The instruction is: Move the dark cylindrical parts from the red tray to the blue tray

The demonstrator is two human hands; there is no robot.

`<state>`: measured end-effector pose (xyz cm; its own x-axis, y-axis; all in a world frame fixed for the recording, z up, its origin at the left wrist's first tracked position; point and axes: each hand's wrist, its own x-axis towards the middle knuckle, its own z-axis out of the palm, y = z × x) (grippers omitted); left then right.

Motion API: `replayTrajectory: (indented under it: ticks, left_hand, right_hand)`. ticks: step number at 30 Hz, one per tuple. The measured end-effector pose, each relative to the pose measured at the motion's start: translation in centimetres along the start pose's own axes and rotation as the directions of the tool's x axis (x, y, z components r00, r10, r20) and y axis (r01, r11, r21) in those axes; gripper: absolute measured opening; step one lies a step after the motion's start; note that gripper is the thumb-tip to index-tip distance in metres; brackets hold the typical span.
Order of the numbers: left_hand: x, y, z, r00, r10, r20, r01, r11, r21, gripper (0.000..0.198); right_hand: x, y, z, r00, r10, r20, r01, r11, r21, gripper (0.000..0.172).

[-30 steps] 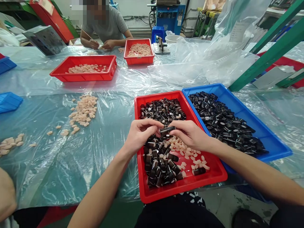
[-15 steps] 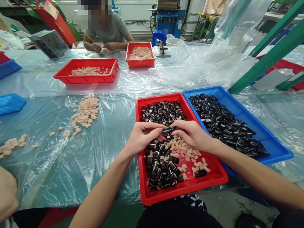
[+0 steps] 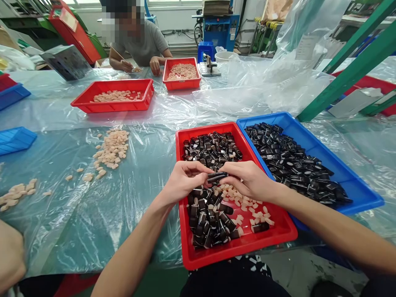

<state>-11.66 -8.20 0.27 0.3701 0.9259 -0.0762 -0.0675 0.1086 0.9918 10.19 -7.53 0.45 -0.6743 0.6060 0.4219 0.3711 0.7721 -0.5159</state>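
Between both hands is a small glossy black tube-like piece [image 3: 217, 177], held over a red tray [image 3: 247, 246]. My left hand [image 3: 189, 178] pinches its left end, and my right hand [image 3: 244, 178] has its fingers closed on the right end. Below them the tray holds a pile of similar black pieces [image 3: 210, 222] and loose pale beige oval bits [image 3: 239, 197]. Some black pieces show a pale oval at one end. Right beside it, a blue tray [image 3: 360, 192] carries many more black pieces [image 3: 291, 165]. The fingers partly cover the held piece's ends.
Beige ovals [image 3: 111, 148] lie scattered on the plastic-covered table [image 3: 148, 165]. Two red trays of ovals [image 3: 114, 108] [image 3: 182, 84] stand farther back, near a seated co-worker [image 3: 142, 45]. A green metal post [image 3: 346, 76] slants at right. Another person's arm [image 3: 10, 255] shows at lower left.
My hands have moved slightly down and left with the black piece. The co-worker's one hand has shifted toward the red tray beside it.
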Motion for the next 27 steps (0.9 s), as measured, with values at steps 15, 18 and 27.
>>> replayTrajectory:
  ticks: [15,18,27]
  left_hand:
    - [0.2,-1.1,0.0,0.994,0.071,-0.086,-0.080,0.992,-0.102,0.015]
    - [0.1,-0.7,0.6,0.991,0.082,-0.107,-0.083,0.997,-0.001,0.018]
    - [-0.5,-0.1,1.6,0.986,0.135,0.101,-0.167,0.873,0.457,0.019]
  right_hand:
    - [0.2,0.4,-0.1,0.993,0.111,-0.039,-0.106,0.987,0.125,0.027]
    - [0.3,0.4,-0.8,0.986,0.154,-0.060,-0.146,0.981,0.126,0.028]
    - [0.1,1.7,-2.4,0.933,0.290,-0.212,-0.270,0.956,0.115,0.039]
